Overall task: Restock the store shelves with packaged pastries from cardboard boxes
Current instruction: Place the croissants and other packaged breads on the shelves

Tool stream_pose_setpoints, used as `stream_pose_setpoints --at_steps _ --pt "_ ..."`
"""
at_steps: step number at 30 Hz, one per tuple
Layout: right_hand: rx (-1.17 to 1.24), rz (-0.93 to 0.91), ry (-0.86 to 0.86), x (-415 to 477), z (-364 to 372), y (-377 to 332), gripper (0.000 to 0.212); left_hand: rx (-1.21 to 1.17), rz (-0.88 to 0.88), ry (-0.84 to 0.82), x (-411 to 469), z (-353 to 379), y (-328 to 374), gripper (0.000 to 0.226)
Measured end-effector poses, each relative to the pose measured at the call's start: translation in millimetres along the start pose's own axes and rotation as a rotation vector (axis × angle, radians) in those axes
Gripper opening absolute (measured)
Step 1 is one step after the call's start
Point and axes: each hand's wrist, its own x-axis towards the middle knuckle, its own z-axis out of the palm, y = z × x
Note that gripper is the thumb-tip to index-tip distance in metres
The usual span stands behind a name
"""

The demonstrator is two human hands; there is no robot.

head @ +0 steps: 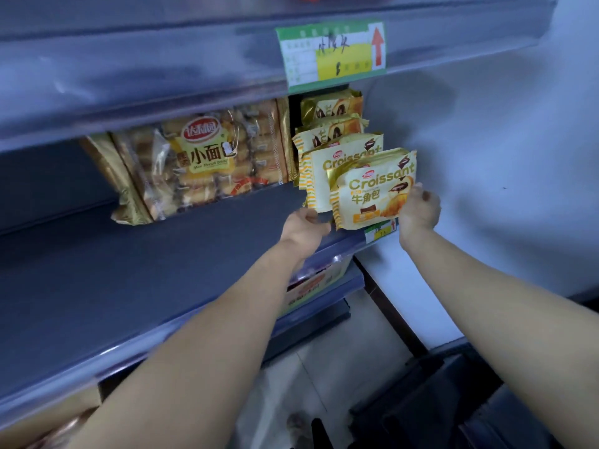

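Holding the front croissant pack [372, 192] at centre right of frame — left hand [306, 223] pinches its lower-left corner, right hand [419, 205] its right edge — over the shelf [162, 254] lip; likely light, slippery, crushable, so grip seams.

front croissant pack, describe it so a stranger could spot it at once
Look at the dark middle shelf, at its right end by the pale wall, where yellow croissant packs stand in a row. The front pack is nearest, at the shelf's edge. Unlike the rest, its whole face shows and the right hand grips its right side.
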Motion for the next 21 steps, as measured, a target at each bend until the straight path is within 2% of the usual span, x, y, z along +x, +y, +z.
stream_pose_setpoints --at_steps 4,8,10,14,17,19,21 --pt "0.004 -0.171 -0.076 -61.0 0.4 -12.8 0.03 -0.074 0.005 0.088 -45.2 -45.4 -13.2 0.033" --pt "-0.02 -0.386 -0.304 -161.2 11.4 -8.9 0.023 -0.136 -0.017 0.161 -114.1 -107.1 -53.8 0.019" --pt "-0.043 -0.433 -0.477 -218.2 18.4 6.1 0.019 -0.158 -0.083 0.192 -154.0 -142.4 -91.5 0.009" --pt "-0.198 -0.481 -0.979 -330.6 32.5 53.3 0.011 -0.073 -0.34 0.339 -236.0 -215.4 -183.9 0.027" --pt "-0.413 -0.47 -1.303 -401.9 34.1 88.7 0.015 -0.049 -0.558 0.449 -292.5 -249.9 -242.5 0.01" --pt "-0.54 -0.443 -1.438 -438.3 33.6 110.4 0.018 -0.063 -0.654 0.522 -322.3 -258.9 -277.1 0.01" --pt "-0.608 -0.415 -1.495 -465.7 34.7 127.8 0.018 -0.112 -0.707 0.54 -343.1 -260.4 -305.5 0.012"
